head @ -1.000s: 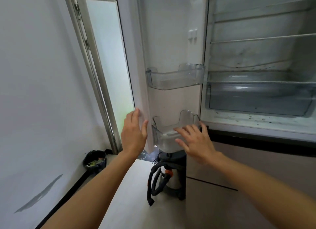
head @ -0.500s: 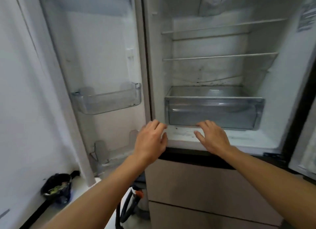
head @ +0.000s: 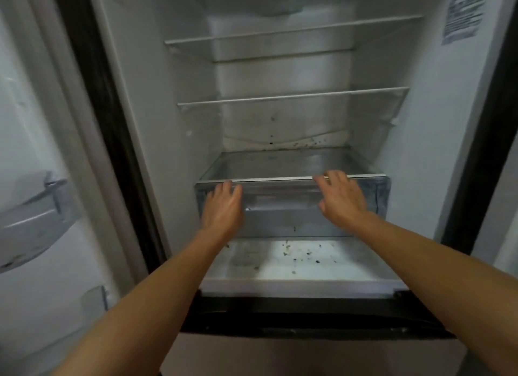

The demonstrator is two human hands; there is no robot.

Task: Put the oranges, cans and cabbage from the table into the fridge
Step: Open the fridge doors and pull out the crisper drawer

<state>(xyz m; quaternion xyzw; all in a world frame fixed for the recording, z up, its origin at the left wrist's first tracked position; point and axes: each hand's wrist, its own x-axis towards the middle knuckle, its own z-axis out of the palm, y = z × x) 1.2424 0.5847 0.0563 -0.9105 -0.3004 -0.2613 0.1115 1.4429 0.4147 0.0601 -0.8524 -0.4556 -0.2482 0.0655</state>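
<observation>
Head view, one frame.

The white open fridge point(head: 420, 151) fills the frame; of the task's things it is the only one seen.

Both forearms are extended forward and upward from the lower edge of the frame, converging on the clear plastic drawer point(head: 283, 221) at frame centre.

The left hand point(head: 222, 207) is laid back-up against the left part of the drawer front, fingers nearly straight and close together, tips at the drawer's top rim. Nothing is enclosed.

The right hand point(head: 343, 200) is placed on the right part of the drawer front, fingers slightly spread, tips reaching the white strip along the top edge. Whether the tips hook over that edge cannot be told. Nothing is enclosed.

Noted otherwise:
- two white-trimmed glass shelves, upper point(head: 280, 35) and lower point(head: 291, 98), above the drawer;
- dark specks on the white fridge floor point(head: 302, 256) below the drawer;
- the white door point(head: 36, 123) at frame left, with a clear door bin point(head: 30, 224);
- a printed label point(head: 464, 13) at upper right, text unreadable.
</observation>
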